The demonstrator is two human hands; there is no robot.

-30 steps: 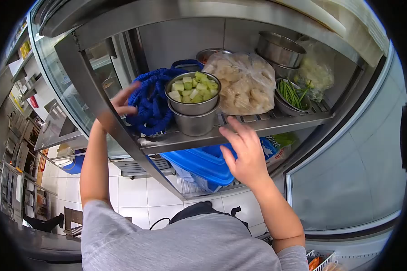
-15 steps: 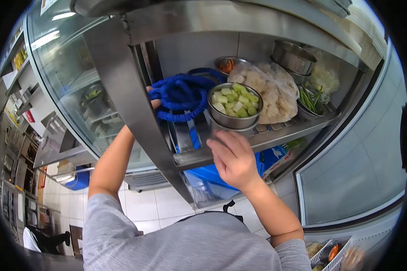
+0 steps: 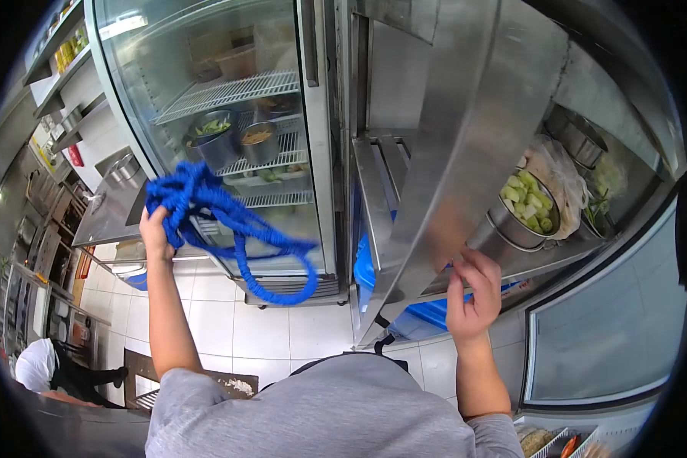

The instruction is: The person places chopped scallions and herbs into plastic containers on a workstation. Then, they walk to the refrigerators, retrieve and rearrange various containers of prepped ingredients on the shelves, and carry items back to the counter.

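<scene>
Although its exact weight cannot be confirmed by sight, the blue hose (image 3: 206, 208) is judged light, soft and limp, liable to sag or snag rather than break; its gathered surface should give good grip. The sound place to hold it is the thick gathered bundle, with several coils taken together, since a grip on a single loop would likely let the rest slip loose. The left hand (image 3: 156, 235) is closed round the outer side of that bundle; the right hand (image 3: 477, 294), well apart, has loosely bent fingers near the steel post (image 3: 466, 145), with nothing seen in them and contact not determinable. The hose hangs in the air before the glass-door refrigerator (image 3: 322, 221). In appearance it is vivid blue and puckered along its length, densely tangled at the hand, with looser coils trailing into one rounded, drooping loop
</scene>
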